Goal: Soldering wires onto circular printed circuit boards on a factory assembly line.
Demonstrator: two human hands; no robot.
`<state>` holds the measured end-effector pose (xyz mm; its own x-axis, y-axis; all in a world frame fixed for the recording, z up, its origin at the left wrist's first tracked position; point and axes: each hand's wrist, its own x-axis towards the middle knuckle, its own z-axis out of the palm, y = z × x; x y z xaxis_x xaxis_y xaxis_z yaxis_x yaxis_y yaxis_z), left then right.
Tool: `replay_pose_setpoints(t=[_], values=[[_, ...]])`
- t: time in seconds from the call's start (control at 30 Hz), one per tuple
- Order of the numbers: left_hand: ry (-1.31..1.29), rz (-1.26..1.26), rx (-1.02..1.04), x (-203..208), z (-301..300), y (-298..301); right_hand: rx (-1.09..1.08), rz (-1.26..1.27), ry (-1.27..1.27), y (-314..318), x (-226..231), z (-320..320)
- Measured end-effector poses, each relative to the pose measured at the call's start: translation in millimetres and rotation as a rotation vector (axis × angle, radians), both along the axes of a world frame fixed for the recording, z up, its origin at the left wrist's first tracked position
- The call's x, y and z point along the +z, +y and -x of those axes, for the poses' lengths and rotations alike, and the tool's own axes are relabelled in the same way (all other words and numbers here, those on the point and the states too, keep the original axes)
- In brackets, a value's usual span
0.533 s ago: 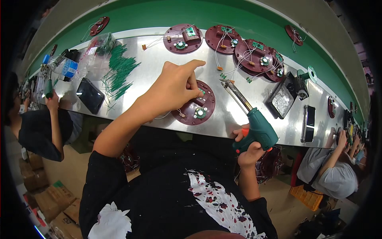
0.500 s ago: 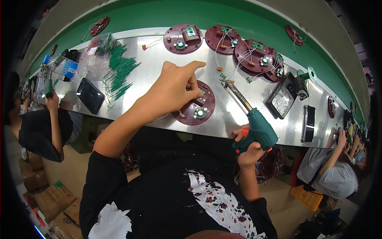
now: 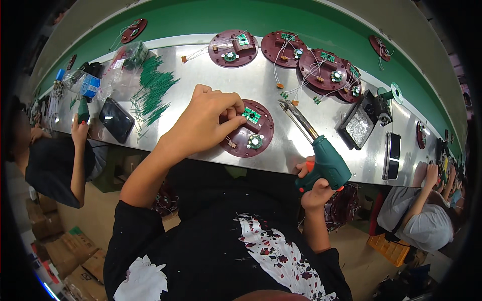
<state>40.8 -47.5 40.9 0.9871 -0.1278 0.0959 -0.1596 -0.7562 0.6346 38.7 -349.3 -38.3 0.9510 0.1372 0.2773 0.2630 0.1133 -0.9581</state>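
A round maroon plastic plate (image 3: 266, 131) lies near the front edge of the metal bench, carrying a small green circuit board (image 3: 251, 116) on a raised block and a round part (image 3: 255, 142) below it. Over the plate's left side, my left hand (image 3: 208, 120) has its fingers curled in and its thumb beside the board; whatever they may pinch is hidden. My right hand (image 3: 316, 193) grips a dark green soldering gun (image 3: 329, 163) by its handle, one finger at the orange trigger. The gun's tip points up and away, to the right of the plate and apart from it.
More maroon plates (image 3: 233, 48) with wired boards line the bench's back. Green wires (image 3: 153, 83), a plastic bag (image 3: 118, 75) and a black phone (image 3: 116, 120) sit left. Rightward are a black tray (image 3: 357, 123), a solder spool (image 3: 396, 93) and another phone (image 3: 392, 155). People work at both sides.
My left hand has drawn back slightly to the left, curling its outstretched index finger and uncovering the circuit board. The soldering gun stays nearly in place in my right hand.
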Motion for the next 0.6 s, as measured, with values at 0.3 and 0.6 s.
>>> replay_pose_setpoints(t=[0.3, 0.6], values=[[-0.099, 0.152, 0.076, -8, 5, 9, 0.014, -0.006, -0.009, 0, 0, 0], [0.046, 0.263, 0.151, -10, 9, 6, 0.026, -0.018, -0.013, 0, -2, 1]])
